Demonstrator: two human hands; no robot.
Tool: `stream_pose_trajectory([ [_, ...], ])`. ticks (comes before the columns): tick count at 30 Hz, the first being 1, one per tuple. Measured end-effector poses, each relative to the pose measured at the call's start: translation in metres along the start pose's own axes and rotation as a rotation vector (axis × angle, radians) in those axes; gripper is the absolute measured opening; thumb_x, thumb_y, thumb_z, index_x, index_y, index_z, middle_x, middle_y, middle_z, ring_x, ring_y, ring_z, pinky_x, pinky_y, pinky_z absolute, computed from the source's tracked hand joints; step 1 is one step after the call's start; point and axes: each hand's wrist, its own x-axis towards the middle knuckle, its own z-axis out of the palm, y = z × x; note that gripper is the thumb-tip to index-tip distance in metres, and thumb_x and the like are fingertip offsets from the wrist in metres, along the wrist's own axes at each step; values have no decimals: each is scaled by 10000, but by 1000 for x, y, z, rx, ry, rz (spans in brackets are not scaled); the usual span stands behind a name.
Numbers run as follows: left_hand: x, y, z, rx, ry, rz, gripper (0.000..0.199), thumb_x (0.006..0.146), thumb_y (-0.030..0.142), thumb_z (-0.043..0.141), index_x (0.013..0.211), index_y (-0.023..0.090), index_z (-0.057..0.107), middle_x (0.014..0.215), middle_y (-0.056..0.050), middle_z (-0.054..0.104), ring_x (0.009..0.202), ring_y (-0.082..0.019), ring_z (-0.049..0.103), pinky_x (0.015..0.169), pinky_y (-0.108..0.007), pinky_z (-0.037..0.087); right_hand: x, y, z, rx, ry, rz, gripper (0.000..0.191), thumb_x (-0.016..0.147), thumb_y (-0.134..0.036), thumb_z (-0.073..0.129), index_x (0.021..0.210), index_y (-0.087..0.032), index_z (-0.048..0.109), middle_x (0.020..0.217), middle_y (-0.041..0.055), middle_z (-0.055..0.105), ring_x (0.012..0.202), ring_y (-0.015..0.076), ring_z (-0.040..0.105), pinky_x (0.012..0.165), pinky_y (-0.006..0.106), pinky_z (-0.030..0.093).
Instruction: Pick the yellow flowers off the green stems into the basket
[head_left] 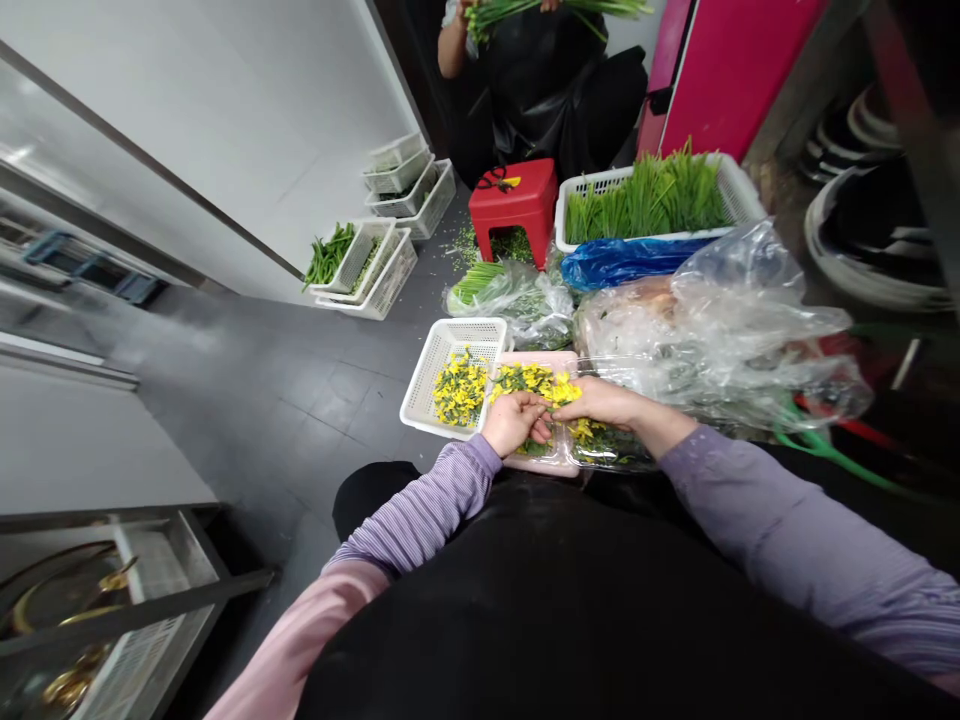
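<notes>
Both hands meet over a pink tray (564, 466) that holds yellow flowers (523, 377) with green stems. My left hand (516, 422) has its fingers curled together at the flowers; what lies between them is too small to name. My right hand (600, 402) pinches a small bunch of yellow flowers (564, 389) beside the left fingertips. To the left of the tray, a white perforated basket (420, 403) contains more yellow flowers (460, 388). A clear plastic container (611, 460) with some flowers and greens lies right of the tray, partly under my right wrist.
Clear plastic bags (720, 330), a blue bag (630, 262) and a basket of green stalks (652, 200) lie ahead. Scissors rest on a red stool (517, 200). White baskets (382, 285) stand at the left wall. Another person (540, 80) sits opposite, holding long green stalks.
</notes>
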Motion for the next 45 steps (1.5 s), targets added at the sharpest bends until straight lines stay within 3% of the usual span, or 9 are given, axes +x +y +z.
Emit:
stream_pose_trajectory([
  [6, 10, -17, -8, 155, -102, -68, 60, 739, 185, 521, 749, 131, 543, 579, -15, 573, 467, -101, 541, 484, -235, 452, -8, -7, -6, 53, 7, 19, 189, 511, -110, 682, 697, -132, 660, 669, 8, 659, 601, 124, 562, 590, 226, 446],
  [12, 53, -54, -14, 872, 139, 165, 234, 620, 51, 570, 822, 166, 598, 860, -76, 584, 857, -188, 544, 812, -315, 401, -7, -28, -22, 569, 417, 63, 19, 621, -105, 586, 617, -117, 572, 511, 21, 593, 454, 134, 541, 478, 267, 453],
  [18, 97, -57, 4, 1215, 176, 65, 175, 756, 215, 490, 893, 139, 567, 919, -157, 574, 835, -246, 571, 765, -380, 405, -2, -31, -24, 767, 427, 43, 148, 599, -25, 544, 714, -117, 559, 503, 16, 580, 456, 146, 554, 493, 285, 475],
  [21, 95, -47, 1, 1166, 227, 64, 150, 766, 233, 483, 816, 135, 586, 853, -133, 602, 813, -230, 582, 749, -360, 421, 0, -25, -24, 685, 423, 19, 181, 572, -53, 570, 739, -124, 571, 546, 15, 599, 484, 148, 561, 514, 285, 473],
  [25, 66, -19, -13, 724, 242, -17, 155, 777, 243, 490, 781, 116, 579, 733, -79, 617, 625, -139, 583, 632, -283, 464, 7, -11, -24, 333, 501, -62, 205, 506, -96, 639, 703, -127, 590, 602, -2, 620, 544, 129, 561, 558, 245, 456],
  [32, 14, 30, -5, 88, 56, -93, 62, 773, 92, 484, 821, 71, 518, 613, -29, 598, 475, -83, 564, 503, -234, 496, 15, -1, -6, 21, 209, -89, 240, 474, -132, 702, 707, -144, 646, 682, 11, 660, 633, 146, 576, 612, 239, 457],
  [40, 18, 24, -10, 305, -112, -22, 152, 808, 220, 468, 827, 86, 536, 603, -29, 582, 485, -95, 561, 491, -234, 473, 1, -15, -9, 29, 129, -63, 264, 485, -104, 684, 746, -141, 658, 731, 14, 673, 674, 150, 589, 655, 238, 457],
  [42, 26, 15, -14, 536, -126, -37, 220, 813, 288, 460, 807, 94, 563, 638, -48, 584, 571, -114, 576, 561, -248, 474, 0, -17, -13, 85, 170, -68, 226, 486, -90, 668, 707, -136, 651, 702, 11, 671, 642, 141, 587, 642, 235, 457],
  [45, 39, -5, -16, 1080, 61, 38, 308, 794, 384, 466, 791, 108, 602, 823, -107, 582, 795, -175, 568, 723, -290, 447, -1, -22, -20, 295, 347, -69, 176, 509, -106, 650, 682, -128, 629, 645, 16, 660, 595, 139, 588, 608, 244, 463],
])
